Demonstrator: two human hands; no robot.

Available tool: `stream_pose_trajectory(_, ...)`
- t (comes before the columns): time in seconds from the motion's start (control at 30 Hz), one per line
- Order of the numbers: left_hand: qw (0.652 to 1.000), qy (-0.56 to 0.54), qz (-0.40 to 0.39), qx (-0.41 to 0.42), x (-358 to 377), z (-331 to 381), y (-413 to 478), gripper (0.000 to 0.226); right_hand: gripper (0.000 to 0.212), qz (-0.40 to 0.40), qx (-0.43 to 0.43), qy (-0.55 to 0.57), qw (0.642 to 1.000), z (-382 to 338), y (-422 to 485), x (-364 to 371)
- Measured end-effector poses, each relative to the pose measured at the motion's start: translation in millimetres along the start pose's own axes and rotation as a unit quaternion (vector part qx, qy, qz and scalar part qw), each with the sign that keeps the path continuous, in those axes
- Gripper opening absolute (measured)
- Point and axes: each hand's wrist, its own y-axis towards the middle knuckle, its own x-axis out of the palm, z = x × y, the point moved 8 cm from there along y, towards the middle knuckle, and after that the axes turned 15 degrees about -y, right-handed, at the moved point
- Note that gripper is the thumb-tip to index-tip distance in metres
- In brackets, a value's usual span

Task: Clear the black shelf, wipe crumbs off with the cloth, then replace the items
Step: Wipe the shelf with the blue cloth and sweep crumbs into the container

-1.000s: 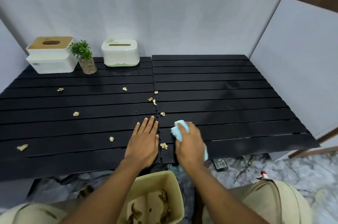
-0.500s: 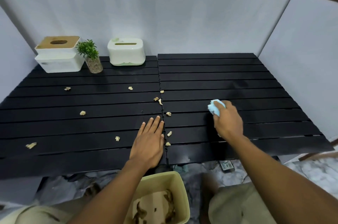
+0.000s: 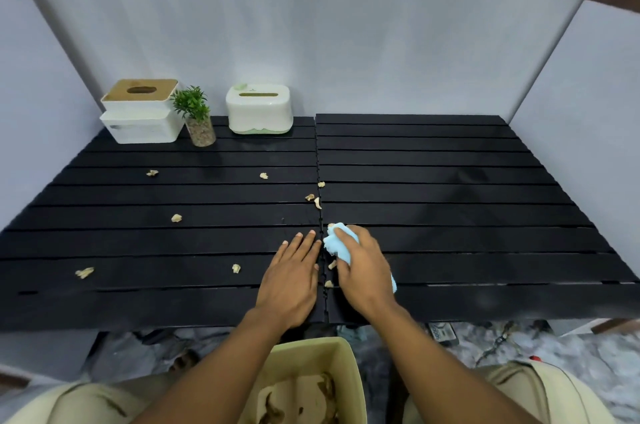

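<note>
cloth [image 3: 341, 245] is back at the centre seam of the shelf [image 3: 450, 215], bunched in the right hand [image 3: 363, 271], which is closed around it. half a second ago that hand was out on the right panel; now it has swept inward and sits just beside the left hand [image 3: 289, 279], which lies open and flat on the slats as it did before. a few crumbs [image 3: 328, 283] lie in the gap between the two hands – they look herded toward the front edge, above the bin [image 3: 346, 364] in the person's lap. the right panel looks clean, so the wiping seems about half done. the left panel has loose crumbs scattered across it, and a wood-topped box [image 3: 142, 111], a plant [image 3: 195, 118] and a white box [image 3: 258, 110] stand at its back – so the clearing step appears incomplete. next, i judge, the gathered bits get pushed off the edge into the bin.
</note>
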Motion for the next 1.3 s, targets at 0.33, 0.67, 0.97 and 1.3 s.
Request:
stream_pose_trajectory(0.33, 1.000, 0.004, -0.006, 0.001, -20, -16, 15, 0.079, 0.042, 0.042, 0.059, -0.081, 0.994, 66, 57, -47)
stream_pose_trajectory(0.67, 1.000, 0.008, 0.028, -0.010, -39, -56, 113, 0.081, 0.024, 0.047, 0.064, -0.117, 0.990, 115, 159, -22)
stream_pose_trajectory(0.97, 1.000, 0.004, 0.018, -0.003, -28, -64, 140, 0.059, 0.037, 0.031, 0.000, -0.089, 0.996, 50, 227, 28)
stream_pose_trajectory(1.3, 0.988, -0.114, 0.103, 0.005, -81, -84, 150, 0.056, 0.040, -0.029, -0.206, -0.071, 0.975, -58, 282, 32)
